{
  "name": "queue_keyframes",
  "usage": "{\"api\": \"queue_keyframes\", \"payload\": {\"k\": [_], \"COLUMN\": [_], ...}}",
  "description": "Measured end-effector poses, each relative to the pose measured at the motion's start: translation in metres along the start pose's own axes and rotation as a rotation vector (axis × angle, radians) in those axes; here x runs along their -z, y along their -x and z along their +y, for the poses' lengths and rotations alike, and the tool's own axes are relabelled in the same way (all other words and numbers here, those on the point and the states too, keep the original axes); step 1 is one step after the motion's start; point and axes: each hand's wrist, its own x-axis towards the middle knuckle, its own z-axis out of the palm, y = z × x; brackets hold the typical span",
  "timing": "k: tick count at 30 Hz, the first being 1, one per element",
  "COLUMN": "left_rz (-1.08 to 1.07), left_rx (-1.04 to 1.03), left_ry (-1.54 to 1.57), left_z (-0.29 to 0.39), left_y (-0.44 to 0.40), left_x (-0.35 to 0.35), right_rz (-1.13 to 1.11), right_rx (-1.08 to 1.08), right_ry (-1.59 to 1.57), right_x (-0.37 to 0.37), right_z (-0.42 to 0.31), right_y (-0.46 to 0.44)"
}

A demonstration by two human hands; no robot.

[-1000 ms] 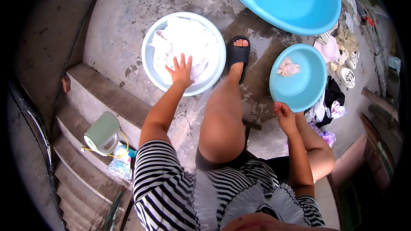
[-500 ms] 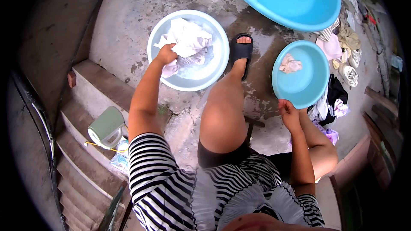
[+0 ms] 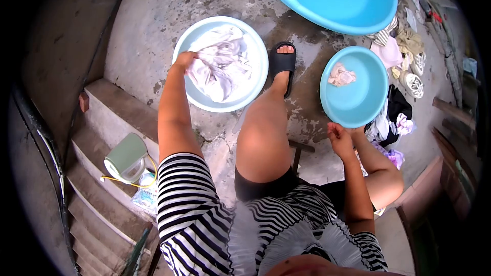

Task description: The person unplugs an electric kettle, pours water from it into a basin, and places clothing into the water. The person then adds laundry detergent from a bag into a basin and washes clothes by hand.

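My left hand is closed on the edge of a white wet cloth, perhaps a garment. The cloth lies spread and crumpled in a pale blue basin with whitish, sudsy water. My right hand hovers by the near rim of a smaller light blue basin, its fingers curled with nothing visible in them. Inside that smaller basin sits a bunched pale pink cloth.
A big blue tub stands at the upper right. Beyond the small basin lie piled clothes and white shoes. Concrete steps drop away at left, with a green-and-white container and a plastic bag on them.
The white cloth has gone from a raised bunch to lying spread lower in the basin, its near part pulled toward me. My left hand still grips it; my right hand stays by the small basin.
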Motion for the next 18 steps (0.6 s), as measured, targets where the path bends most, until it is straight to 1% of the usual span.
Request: {"api": "queue_keyframes", "payload": {"k": [2,4,5,6,8,10,11,14,18], "left_rz": [0.562,1.014,0.909,0.899,0.615,0.453,0.364,0.218,0.045], "left_rx": [-0.28,-0.597,-0.619,-0.615,-0.397,-0.273,-0.22,-0.162,-0.067], "left_ry": [-0.382,-0.657,-0.691,-0.75,-0.735,-0.825,-0.788,-0.685,-0.801], "left_z": [-0.03,-0.007,0.003,0.0,-0.004,-0.004,-0.006,-0.028,-0.029], "left_y": [-0.066,-0.025,-0.006,-0.005,0.007,0.011,0.002,-0.052,-0.072], "left_x": [-0.003,-0.014,-0.019,-0.031,-0.058,-0.072,-0.076,-0.093,-0.103], "right_rz": [0.013,0.02,0.028,0.038,0.012,0.002,0.003,-0.006,-0.024], "right_rx": [-0.008,-0.001,0.006,0.012,-0.004,0.009,0.027,0.02,0.005], "right_ry": [0.059,0.101,0.111,0.121,0.076,0.085,0.119,0.147,0.132], "right_x": [0.001,-0.003,-0.006,-0.008,-0.013,-0.018,-0.02,-0.02,-0.019], "right_z": [-0.004,-0.005,-0.006,-0.006,0.001,0.008,0.011,0.002,-0.003], "right_y": [-0.001,-0.005,-0.006,-0.008,-0.013,-0.019,-0.02,-0.017,-0.011]}}
